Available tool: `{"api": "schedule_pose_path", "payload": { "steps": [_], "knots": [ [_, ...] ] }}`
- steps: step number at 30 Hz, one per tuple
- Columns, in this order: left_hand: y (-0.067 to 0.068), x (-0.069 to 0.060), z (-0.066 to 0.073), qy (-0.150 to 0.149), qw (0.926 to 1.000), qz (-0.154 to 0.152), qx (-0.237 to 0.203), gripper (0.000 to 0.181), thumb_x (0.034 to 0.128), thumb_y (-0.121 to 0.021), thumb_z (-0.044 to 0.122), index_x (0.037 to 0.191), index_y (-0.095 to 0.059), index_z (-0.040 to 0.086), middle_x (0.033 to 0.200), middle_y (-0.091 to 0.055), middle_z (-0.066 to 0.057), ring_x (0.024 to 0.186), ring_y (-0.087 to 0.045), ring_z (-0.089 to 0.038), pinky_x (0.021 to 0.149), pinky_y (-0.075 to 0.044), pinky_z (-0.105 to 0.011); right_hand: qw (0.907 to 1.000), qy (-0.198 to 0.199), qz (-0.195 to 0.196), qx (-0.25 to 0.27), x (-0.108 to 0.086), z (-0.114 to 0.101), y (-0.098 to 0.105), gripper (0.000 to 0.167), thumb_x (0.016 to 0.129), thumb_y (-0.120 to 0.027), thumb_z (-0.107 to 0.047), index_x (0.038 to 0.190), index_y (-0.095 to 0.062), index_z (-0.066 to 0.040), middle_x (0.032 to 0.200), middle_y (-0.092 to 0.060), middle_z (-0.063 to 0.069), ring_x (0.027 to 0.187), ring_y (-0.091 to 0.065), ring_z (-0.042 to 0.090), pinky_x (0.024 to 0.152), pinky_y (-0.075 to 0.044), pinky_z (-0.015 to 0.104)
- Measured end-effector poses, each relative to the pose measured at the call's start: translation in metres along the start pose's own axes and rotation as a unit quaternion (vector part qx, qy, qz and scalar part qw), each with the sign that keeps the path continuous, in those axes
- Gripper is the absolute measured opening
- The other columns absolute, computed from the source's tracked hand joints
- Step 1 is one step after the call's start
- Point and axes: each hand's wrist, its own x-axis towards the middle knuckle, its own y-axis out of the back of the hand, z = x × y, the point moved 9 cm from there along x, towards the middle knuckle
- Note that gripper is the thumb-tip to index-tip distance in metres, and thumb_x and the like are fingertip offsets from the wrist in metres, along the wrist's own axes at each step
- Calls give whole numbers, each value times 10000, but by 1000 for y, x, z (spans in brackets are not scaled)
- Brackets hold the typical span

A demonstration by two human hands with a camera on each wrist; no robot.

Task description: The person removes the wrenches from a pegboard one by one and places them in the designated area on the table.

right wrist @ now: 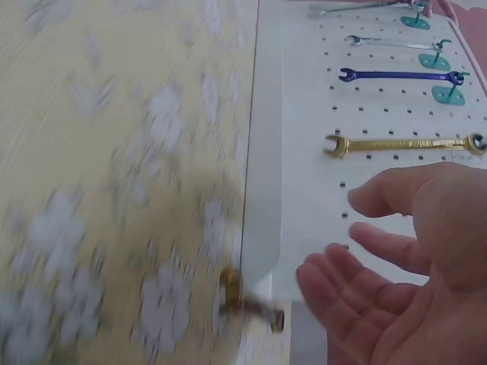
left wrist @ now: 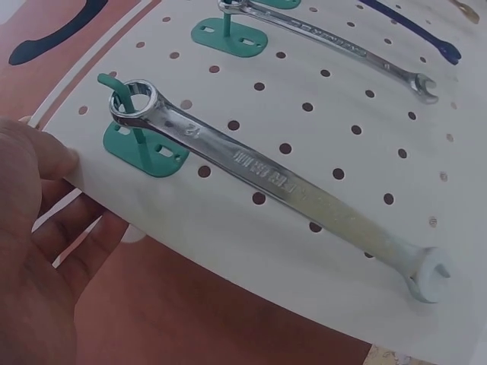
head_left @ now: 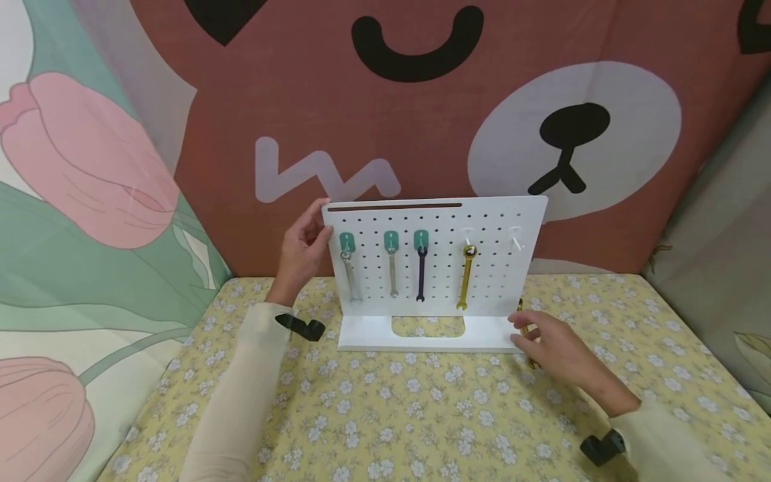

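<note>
A white pegboard (head_left: 367, 333) stands upright on its base. My left hand (head_left: 304, 248) pinches its upper left edge, thumb on the front and fingers behind. From green hooks hang a silver combination wrench (left wrist: 251, 160), a second silver wrench (head_left: 393, 274) and a purple wrench (head_left: 421, 276). A gold wrench (head_left: 466, 280) hangs from a clear hook. Beside the board's lower right corner, my right hand (head_left: 554, 345) has loosely bent fingers and nothing in its grasp. Another gold wrench (right wrist: 230, 290) lies close by, partly hidden behind that hand in the head view.
A bare clear hook (head_left: 516, 242) sticks out at the board's upper right. Yellow flowered cloth (head_left: 409, 415) covers the table. Behind it hangs a printed backdrop (head_left: 421, 134), near the board's back.
</note>
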Motion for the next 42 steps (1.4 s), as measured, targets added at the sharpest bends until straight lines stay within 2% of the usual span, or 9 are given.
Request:
{"api": "schedule_pose_path", "payload": {
  "steps": [5, 9, 15, 23, 26, 34, 38, 42],
  "knots": [
    [0, 0, 0, 3, 10000, 60, -47, 464, 1040, -607, 46, 1495, -537, 104, 986, -638, -132, 857, -604, -264, 758, -488, -263, 9984, 431, 342, 126, 13, -17, -4, 358, 1026, -658, -128, 1353, -595, 3, 1219, -647, 194, 999, -655, 326, 712, -557, 397],
    [0, -1, 0, 53, 9999, 86, -61, 467, 1038, -602, 27, 1495, -534, 96, 986, -631, -165, 859, -599, -308, 752, -473, -247, 9963, 526, 361, 580, 23, -24, -9, 378, 1063, -607, -181, 1392, -569, 0, 1268, -630, 187, 1066, -644, 350, 794, -566, 426],
    [-1, 0, 1, 13, 9999, 96, -98, 481, 1028, -574, -50, 1498, -512, 29, 1007, -611, -275, 862, -582, -422, 731, -451, -229, 9927, 387, 214, 1123, 39, -26, -21, 418, 1086, -564, -260, 1427, -550, -19, 1348, -595, 178, 1153, -612, 351, 829, -572, 385],
    [0, -1, 3, -19, 9999, 45, -152, 481, 1031, -613, 26, 1492, -555, 150, 1022, -655, -154, 878, -618, -271, 740, -473, -242, 9854, 133, 232, 1682, 58, -26, -34, 376, 1071, -589, -181, 1409, -552, -20, 1301, -603, 190, 1147, -625, 354, 852, -569, 409],
    [0, -1, 4, 63, 9999, 50, -110, 488, 1032, -603, 7, 1499, -544, 135, 1033, -649, -172, 898, -615, -300, 754, -474, -240, 9811, -2, 243, 1920, 63, -24, -38, 382, 1066, -601, -194, 1403, -557, -22, 1280, -610, 182, 1142, -633, 344, 856, -568, 397],
    [0, -6, 37, 119, 9998, 69, -112, 454, 1024, -565, -69, 1472, -523, -4, 1039, -617, -284, 919, -595, -411, 766, -464, -218, 9751, -123, 308, 2193, 65, -22, -44, 394, 1072, -592, -225, 1403, -553, -14, 1283, -610, 193, 1166, -619, 357, 903, -550, 436],
    [1, -6, 40, 136, 9997, 115, -181, 446, 1020, -567, -77, 1461, -523, -30, 1041, -611, -299, 915, -586, -424, 764, -467, -217, 9718, -163, 270, 2335, 65, -25, -48, 372, 1076, -586, -241, 1361, -556, -4, 1281, -594, 190, 1173, -606, 361, 941, -525, 482],
    [-1, -6, 39, 133, 9997, 94, -173, 452, 1021, -565, -78, 1467, -518, -26, 1048, -607, -309, 915, -580, -450, 779, -469, -214, 9715, -148, 208, 2355, 64, -28, -52, 309, 1069, -598, -226, 1271, -561, 5, 1218, -598, 162, 1141, -610, 369, 942, -514, 473]
  ]
}}
